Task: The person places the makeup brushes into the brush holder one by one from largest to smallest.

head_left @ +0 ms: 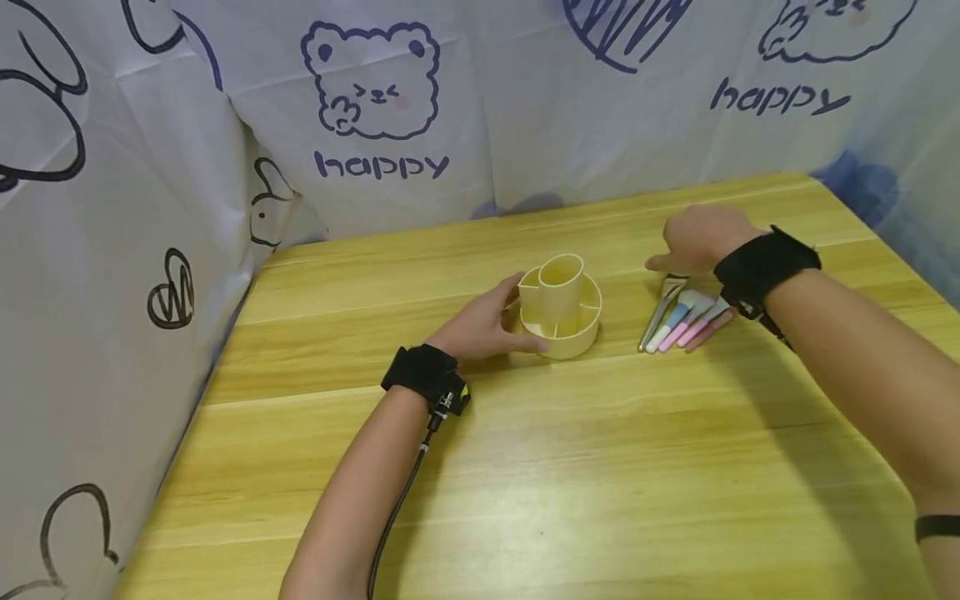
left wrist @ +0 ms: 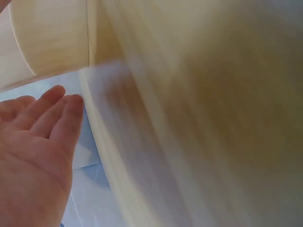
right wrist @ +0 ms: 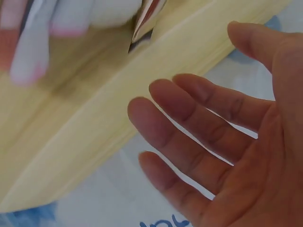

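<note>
Two grips (head_left: 483,327) (head_left: 701,237), one holder (head_left: 561,307), five brushes (head_left: 677,315)

In the head view, some fingers of the left hand (head_left: 483,327) are hidden by the cream holder (head_left: 562,321), the black strap (head_left: 767,265) covers part of the brushes (head_left: 678,315), and the top edge cuts the upper-right bear drawing (head_left: 836,33). The left wrist view blurs much of the tabletop (left wrist: 203,123) and crops the holder. In the right wrist view the brushes are soft and cropped at the top, the lettering (right wrist: 163,223) at the bottom.
</note>
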### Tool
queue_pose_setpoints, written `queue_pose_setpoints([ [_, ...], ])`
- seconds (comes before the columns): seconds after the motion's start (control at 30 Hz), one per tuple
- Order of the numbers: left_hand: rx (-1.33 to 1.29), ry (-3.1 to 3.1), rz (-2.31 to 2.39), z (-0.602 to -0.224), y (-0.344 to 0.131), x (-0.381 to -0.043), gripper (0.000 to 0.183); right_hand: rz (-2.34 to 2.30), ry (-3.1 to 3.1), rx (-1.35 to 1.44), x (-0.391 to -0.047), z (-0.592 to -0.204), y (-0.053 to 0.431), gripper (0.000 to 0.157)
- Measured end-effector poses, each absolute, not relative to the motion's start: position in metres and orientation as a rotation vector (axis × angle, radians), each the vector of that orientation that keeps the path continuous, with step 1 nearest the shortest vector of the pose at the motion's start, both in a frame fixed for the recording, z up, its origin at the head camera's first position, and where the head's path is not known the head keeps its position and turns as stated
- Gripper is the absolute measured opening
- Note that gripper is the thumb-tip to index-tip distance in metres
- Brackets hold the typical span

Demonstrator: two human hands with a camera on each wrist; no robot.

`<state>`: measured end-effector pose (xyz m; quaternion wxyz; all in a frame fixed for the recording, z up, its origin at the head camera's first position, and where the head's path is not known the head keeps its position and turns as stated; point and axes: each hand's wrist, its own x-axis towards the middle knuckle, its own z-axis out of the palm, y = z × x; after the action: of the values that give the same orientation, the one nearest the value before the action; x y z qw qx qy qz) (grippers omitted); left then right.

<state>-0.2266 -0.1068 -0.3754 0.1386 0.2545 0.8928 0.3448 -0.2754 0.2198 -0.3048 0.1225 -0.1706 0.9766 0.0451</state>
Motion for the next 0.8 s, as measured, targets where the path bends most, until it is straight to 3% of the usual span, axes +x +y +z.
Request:
queue_pose_setpoints([
  [0.57, 0.755, 2.210, 1.422, -0.367, -0.099, -0.220, 0.095, -0.143, 2.648, -0.482, -0.266, -0.323, 0.210, 0.046],
  [0.8, 0.712, 2.278, 1.431, -0.381, -0.097, -0.227, 0.107, -0.146, 2.634, -0.469, -0.265, -0.329, 0.210, 0.045],
])
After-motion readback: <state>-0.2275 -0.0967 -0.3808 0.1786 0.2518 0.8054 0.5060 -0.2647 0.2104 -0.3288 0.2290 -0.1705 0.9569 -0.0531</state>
